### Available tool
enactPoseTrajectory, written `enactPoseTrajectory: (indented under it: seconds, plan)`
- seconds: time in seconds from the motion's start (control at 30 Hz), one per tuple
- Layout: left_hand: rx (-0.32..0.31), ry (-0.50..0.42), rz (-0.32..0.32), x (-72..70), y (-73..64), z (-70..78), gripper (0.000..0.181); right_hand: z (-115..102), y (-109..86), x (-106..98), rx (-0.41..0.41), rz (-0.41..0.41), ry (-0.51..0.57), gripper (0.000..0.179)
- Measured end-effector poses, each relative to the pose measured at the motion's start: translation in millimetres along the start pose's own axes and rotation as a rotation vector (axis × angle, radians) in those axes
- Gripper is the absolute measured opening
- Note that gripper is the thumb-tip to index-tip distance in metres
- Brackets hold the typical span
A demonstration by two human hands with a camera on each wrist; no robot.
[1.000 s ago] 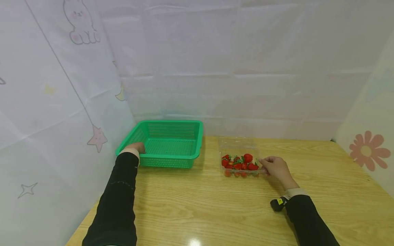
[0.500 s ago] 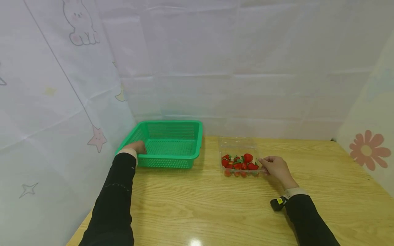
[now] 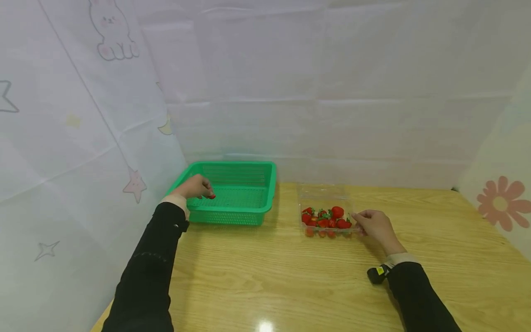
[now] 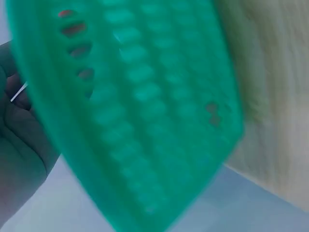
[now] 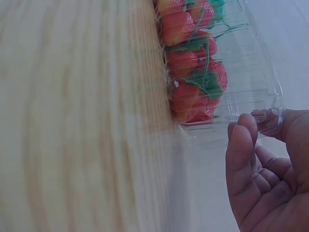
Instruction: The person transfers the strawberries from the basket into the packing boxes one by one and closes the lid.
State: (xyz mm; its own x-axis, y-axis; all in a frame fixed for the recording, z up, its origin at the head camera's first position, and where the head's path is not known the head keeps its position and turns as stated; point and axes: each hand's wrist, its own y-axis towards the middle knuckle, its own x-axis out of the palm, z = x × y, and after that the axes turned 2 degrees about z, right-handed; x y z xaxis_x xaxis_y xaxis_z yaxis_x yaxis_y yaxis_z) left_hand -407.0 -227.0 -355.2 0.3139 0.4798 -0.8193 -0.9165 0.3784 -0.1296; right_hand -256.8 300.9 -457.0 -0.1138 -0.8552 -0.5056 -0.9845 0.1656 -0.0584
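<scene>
My left hand is over the green plastic basket, near its left side. At its fingertips it pinches a small red strawberry, mostly covered by the fingers. In the left wrist view the basket's slotted wall hides most of the fingers, and red shows through its slots. On the right, my right hand pinches the near right corner of a clear plastic box. Several strawberries with green leaves lie inside that box. The right wrist view shows thumb and fingers at the box's rim.
Both containers stand on a wood-grain table, with a strip of tabletop between them. A pale printed cloth hangs behind and at both sides. The box's transparent lid is folded back toward the cloth.
My left hand has risen from low inside the basket and shifted right, and the red strawberry now shows at its fingertips. The right hand keeps its hold on the box. The view shifted slightly.
</scene>
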Motion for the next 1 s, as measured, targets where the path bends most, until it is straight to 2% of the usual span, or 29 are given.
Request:
enactPoseTrajectory:
  seconds: [0.2,0.47,0.63,0.87,1.0]
  plan:
    - [0.116,-0.023,0.028,5.2,5.3,33.2,0.012,0,1.1,1,-0.005,0.001,-0.017,0.044]
    - [0.262,-0.055,0.038,25.2,9.8,95.0,0.011,1,1.7,2,-0.001,-0.007,-0.006,0.046]
    - [0.337,-0.067,0.020,43.9,13.7,129.8,0.010,0,2.8,3,-0.001,-0.006,-0.002,0.045]
    - [0.453,0.027,-0.031,77.6,24.4,169.8,0.012,-1,2.6,3,-0.005,-0.006,-0.010,0.043]
    - [0.515,0.046,-0.069,99.5,32.0,188.0,0.012,1,3.0,2,-0.003,-0.003,-0.010,0.045]
